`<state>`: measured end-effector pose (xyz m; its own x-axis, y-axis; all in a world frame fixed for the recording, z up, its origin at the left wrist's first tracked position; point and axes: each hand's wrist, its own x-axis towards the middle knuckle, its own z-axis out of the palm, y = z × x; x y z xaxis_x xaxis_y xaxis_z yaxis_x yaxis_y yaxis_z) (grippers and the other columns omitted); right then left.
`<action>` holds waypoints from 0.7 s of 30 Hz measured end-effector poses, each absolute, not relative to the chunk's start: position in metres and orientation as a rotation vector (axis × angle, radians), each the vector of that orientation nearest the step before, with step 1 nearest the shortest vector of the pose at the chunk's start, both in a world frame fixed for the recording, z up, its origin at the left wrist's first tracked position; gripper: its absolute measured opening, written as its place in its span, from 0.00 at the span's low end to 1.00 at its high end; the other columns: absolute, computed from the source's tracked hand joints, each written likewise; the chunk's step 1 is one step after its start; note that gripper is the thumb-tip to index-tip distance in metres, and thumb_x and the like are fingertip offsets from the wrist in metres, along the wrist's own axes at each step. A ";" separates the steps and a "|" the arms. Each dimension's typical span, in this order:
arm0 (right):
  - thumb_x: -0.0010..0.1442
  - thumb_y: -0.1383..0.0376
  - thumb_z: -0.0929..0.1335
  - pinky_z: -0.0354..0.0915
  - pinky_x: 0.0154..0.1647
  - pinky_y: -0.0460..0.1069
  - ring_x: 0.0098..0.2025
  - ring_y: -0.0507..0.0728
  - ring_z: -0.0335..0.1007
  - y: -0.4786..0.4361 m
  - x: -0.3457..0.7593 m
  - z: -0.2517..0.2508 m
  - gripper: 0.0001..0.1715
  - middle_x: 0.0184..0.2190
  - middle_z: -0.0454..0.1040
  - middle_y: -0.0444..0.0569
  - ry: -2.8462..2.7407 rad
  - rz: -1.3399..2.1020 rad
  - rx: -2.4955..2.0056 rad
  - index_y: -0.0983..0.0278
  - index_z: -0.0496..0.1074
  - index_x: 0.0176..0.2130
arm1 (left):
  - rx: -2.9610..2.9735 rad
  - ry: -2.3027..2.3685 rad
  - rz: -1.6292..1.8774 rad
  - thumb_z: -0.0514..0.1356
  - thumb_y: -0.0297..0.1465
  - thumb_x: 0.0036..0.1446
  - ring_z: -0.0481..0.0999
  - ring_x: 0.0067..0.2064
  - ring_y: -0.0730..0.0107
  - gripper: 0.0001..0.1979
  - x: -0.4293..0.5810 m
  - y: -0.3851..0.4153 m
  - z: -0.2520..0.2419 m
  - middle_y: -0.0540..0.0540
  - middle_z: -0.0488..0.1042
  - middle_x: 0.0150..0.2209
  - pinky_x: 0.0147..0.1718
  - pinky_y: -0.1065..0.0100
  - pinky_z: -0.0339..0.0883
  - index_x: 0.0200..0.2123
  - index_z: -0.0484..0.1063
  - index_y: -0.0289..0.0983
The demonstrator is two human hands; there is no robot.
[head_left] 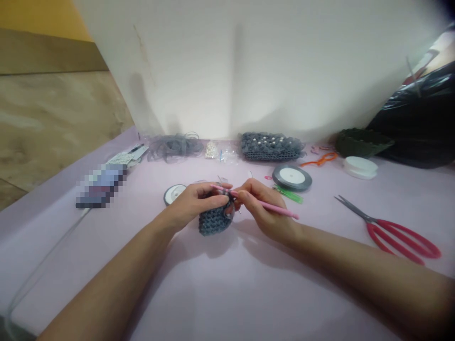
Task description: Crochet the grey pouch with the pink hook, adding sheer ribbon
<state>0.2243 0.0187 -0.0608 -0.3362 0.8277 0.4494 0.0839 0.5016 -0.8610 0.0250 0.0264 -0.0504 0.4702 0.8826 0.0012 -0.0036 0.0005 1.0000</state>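
Note:
Between thumb and fingers, my left hand [199, 201] grips a small blue-grey crochet piece [213, 221] that hangs below it. My right hand [266, 208] is closed around a pink crochet hook [277, 208], whose handle sticks out to the right. The hook's front end lies across the top edge of the crochet piece, by the left fingertips. How the yarn or ribbon runs at the hook tip is too small to make out. Just behind my left hand, a ribbon spool [175, 194] with a white centre is partly covered.
Red-handled scissors [387, 229] lie at right. Behind are a grey ribbon spool [292, 177], green clip [289, 194], white spools [360, 167], a beaded crochet piece [272, 146], pearl beads [211, 150], loose grey ribbon [176, 146] and a dark green basket [362, 142]. A phone [103, 184] with cable lies left.

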 end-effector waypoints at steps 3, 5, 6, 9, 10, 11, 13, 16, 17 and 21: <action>0.67 0.62 0.65 0.70 0.34 0.47 0.31 0.52 0.77 0.020 0.223 -0.059 0.12 0.27 0.80 0.45 -1.708 0.953 -0.779 0.63 0.68 0.31 | 1.503 0.927 0.842 0.61 0.42 0.59 0.75 0.46 0.57 0.15 0.018 0.032 -0.047 0.41 0.79 0.40 0.48 0.60 0.64 0.37 0.80 0.37; 0.67 0.62 0.65 0.70 0.34 0.47 0.31 0.52 0.77 0.021 0.223 -0.059 0.13 0.26 0.80 0.44 -1.674 0.982 -0.783 0.63 0.67 0.30 | 1.498 1.105 0.940 0.58 0.46 0.60 0.74 0.47 0.56 0.19 0.014 0.035 -0.046 0.41 0.79 0.42 0.49 0.59 0.63 0.36 0.80 0.36; 0.67 0.62 0.65 0.70 0.34 0.47 0.31 0.53 0.77 0.021 0.223 -0.059 0.12 0.26 0.80 0.44 -1.667 1.000 -0.788 0.63 0.67 0.31 | 1.472 1.192 1.013 0.57 0.47 0.60 0.74 0.47 0.56 0.21 0.013 0.036 -0.046 0.40 0.78 0.43 0.50 0.59 0.62 0.35 0.80 0.35; 0.67 0.60 0.65 0.70 0.34 0.47 0.31 0.53 0.77 0.022 0.223 -0.060 0.13 0.26 0.80 0.44 -1.688 1.018 -0.809 0.63 0.68 0.32 | 1.340 1.185 1.151 0.59 0.47 0.58 0.74 0.45 0.58 0.23 0.017 0.034 -0.048 0.41 0.78 0.40 0.49 0.59 0.63 0.44 0.77 0.35; 0.67 0.60 0.65 0.69 0.33 0.47 0.31 0.53 0.77 0.022 0.223 -0.060 0.13 0.26 0.79 0.44 -1.698 1.007 -0.811 0.63 0.68 0.31 | 1.302 1.102 1.142 0.61 0.46 0.57 0.75 0.43 0.61 0.25 0.021 0.031 -0.049 0.43 0.77 0.38 0.48 0.60 0.64 0.51 0.73 0.36; 0.67 0.60 0.65 0.69 0.33 0.47 0.30 0.52 0.76 0.021 0.224 -0.061 0.14 0.26 0.79 0.44 -1.708 0.991 -0.809 0.63 0.68 0.31 | 1.282 1.027 1.120 0.65 0.43 0.54 0.75 0.41 0.63 0.29 0.024 0.028 -0.049 0.45 0.77 0.37 0.45 0.61 0.65 0.57 0.68 0.37; 0.67 0.59 0.64 0.68 0.31 0.46 0.30 0.51 0.75 0.021 0.224 -0.062 0.14 0.26 0.78 0.44 -1.734 0.954 -0.792 0.64 0.68 0.31 | 1.295 0.964 1.085 0.70 0.36 0.50 0.75 0.37 0.67 0.39 0.031 0.022 -0.049 0.48 0.75 0.37 0.41 0.65 0.66 0.63 0.59 0.39; 0.68 0.59 0.64 0.67 0.30 0.45 0.29 0.50 0.73 0.020 0.226 -0.064 0.14 0.27 0.77 0.45 -1.802 0.913 -0.761 0.64 0.68 0.33 | 1.340 0.986 1.086 0.70 0.34 0.50 0.73 0.35 0.70 0.41 0.037 0.017 -0.048 0.48 0.74 0.36 0.38 0.67 0.65 0.65 0.57 0.39; 0.68 0.59 0.63 0.66 0.30 0.45 0.29 0.50 0.73 0.020 0.226 -0.065 0.13 0.27 0.77 0.45 -1.835 0.896 -0.746 0.65 0.68 0.34 | 1.346 0.991 1.085 0.69 0.34 0.50 0.73 0.35 0.70 0.41 0.038 0.017 -0.047 0.49 0.74 0.35 0.37 0.68 0.65 0.65 0.56 0.39; 0.69 0.61 0.62 0.64 0.27 0.45 0.27 0.50 0.69 0.021 0.227 -0.070 0.12 0.26 0.73 0.44 -2.011 0.667 -0.727 0.64 0.67 0.35 | 1.377 1.058 1.051 0.68 0.33 0.50 0.72 0.33 0.71 0.42 0.041 0.015 -0.046 0.51 0.71 0.31 0.35 0.69 0.64 0.66 0.54 0.38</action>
